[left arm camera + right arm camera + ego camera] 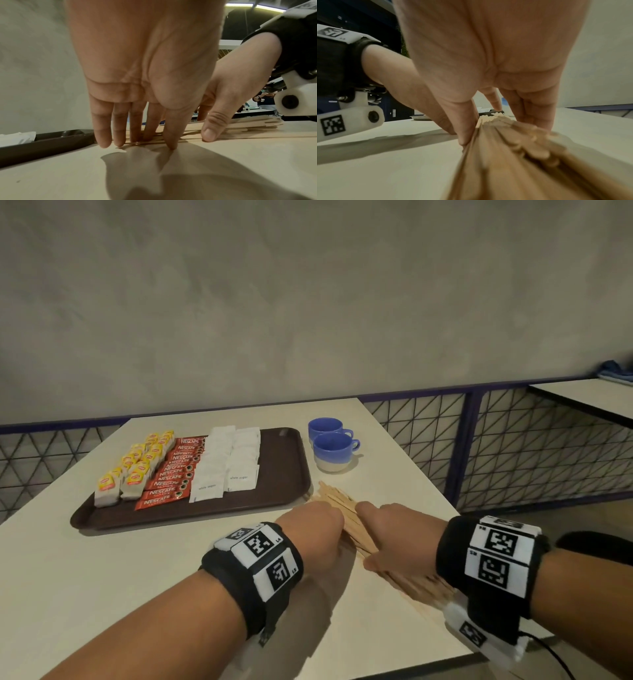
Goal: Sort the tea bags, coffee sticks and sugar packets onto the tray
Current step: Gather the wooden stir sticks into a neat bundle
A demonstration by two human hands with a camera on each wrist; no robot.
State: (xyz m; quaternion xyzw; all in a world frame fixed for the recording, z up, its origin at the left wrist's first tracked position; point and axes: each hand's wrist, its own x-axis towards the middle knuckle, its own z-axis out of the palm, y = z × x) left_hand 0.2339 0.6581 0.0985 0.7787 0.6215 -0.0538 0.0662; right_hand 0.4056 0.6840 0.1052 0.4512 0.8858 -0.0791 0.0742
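Observation:
A brown tray (282, 474) lies on the pale table, bearing rows of yellow tea bags (134, 470), red coffee sticks (171, 478) and white sugar packets (226, 463). Just right of the tray's near corner lies a bundle of wooden stirrers (337, 500). My left hand (311, 529) stands over the bundle's left side; in the left wrist view its fingers (118, 129) are straight, tips down against the stirrers (248, 123). My right hand (387, 530) pinches the stirrers (513, 155) between thumb (465, 129) and fingers.
Two blue and white cups (330, 451) stand behind the stirrers, right of the tray. The table's right edge (428, 474) runs close to my right hand. A wire-mesh railing (513, 440) and a second table (589, 398) lie beyond.

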